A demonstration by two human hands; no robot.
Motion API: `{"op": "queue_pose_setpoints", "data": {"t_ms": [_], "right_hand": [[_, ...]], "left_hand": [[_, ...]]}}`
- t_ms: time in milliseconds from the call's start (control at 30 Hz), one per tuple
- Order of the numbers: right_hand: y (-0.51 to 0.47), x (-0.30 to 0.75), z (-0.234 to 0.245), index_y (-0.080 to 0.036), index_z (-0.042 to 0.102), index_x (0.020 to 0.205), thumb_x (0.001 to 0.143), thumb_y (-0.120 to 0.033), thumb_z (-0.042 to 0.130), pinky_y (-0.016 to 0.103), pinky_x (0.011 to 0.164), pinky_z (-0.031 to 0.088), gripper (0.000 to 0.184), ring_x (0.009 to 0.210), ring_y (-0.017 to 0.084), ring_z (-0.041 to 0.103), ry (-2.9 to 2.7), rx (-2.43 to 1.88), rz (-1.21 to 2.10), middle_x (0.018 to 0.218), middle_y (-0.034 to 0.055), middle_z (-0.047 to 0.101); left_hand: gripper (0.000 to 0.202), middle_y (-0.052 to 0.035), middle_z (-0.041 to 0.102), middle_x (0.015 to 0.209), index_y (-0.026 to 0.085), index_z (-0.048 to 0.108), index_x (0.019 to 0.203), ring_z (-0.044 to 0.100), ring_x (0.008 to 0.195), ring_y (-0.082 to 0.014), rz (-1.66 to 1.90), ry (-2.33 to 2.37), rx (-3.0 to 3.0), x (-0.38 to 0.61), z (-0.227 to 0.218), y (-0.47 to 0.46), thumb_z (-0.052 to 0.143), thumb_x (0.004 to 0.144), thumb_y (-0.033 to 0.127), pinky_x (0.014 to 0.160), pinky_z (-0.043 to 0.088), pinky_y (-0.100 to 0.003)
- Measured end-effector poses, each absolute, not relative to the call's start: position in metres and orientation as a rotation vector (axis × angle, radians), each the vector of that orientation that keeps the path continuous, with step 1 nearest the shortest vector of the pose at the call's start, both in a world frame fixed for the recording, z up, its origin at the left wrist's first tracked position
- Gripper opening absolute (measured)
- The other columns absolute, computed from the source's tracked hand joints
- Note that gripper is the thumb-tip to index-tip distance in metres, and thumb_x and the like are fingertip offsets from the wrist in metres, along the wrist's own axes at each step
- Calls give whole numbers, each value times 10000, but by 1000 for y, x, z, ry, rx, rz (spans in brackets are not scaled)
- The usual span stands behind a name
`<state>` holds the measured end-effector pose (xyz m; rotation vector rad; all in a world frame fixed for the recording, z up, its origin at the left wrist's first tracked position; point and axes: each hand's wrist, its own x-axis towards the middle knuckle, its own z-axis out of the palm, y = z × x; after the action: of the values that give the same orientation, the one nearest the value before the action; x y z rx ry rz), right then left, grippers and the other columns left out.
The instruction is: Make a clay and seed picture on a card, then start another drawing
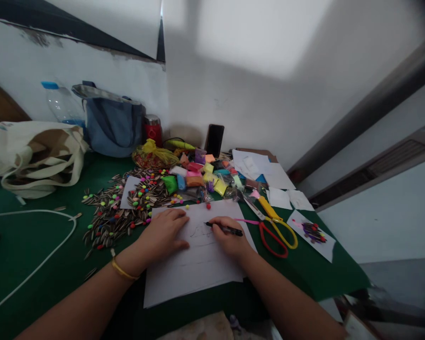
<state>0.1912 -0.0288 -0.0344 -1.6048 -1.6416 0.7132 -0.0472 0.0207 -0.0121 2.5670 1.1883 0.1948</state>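
A white sheet of paper point(194, 264) lies on the green table point(31, 245) in front of me, with a faint pencil sketch near its top. My left hand point(165, 233) rests flat on the sheet's left part, fingers spread, pinning it down. My right hand point(228, 238) is closed around a black pen point(224, 229), whose tip touches the paper near the sketch. A yellow band circles my left wrist.
Sunflower seeds with small coloured beads point(122, 210) spread left of the sheet. Coloured clay packets point(198, 177) lie behind it. Yellow and red scissors point(274, 226) sit to the right, with paper pieces point(279, 186) and a decorated card point(313, 233). Bags, a bottle and a phone point(214, 140) stand by the wall.
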Motion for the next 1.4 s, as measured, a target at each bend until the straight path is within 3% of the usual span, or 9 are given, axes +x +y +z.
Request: {"op": "queue_pose_setpoints", "data": {"t_ms": [1400], "right_hand": [[-35,191,-32,-218,724,797,777,-150,518,297,746,485,217,823,192,650,-1658,-1637,741,835,23,717]], "left_hand": [[659,-117,521,1394,226,587,1293,443,1296,-316,176,1191,2613,-48,-14,22,772,707,465,1072,357,-446]]}}
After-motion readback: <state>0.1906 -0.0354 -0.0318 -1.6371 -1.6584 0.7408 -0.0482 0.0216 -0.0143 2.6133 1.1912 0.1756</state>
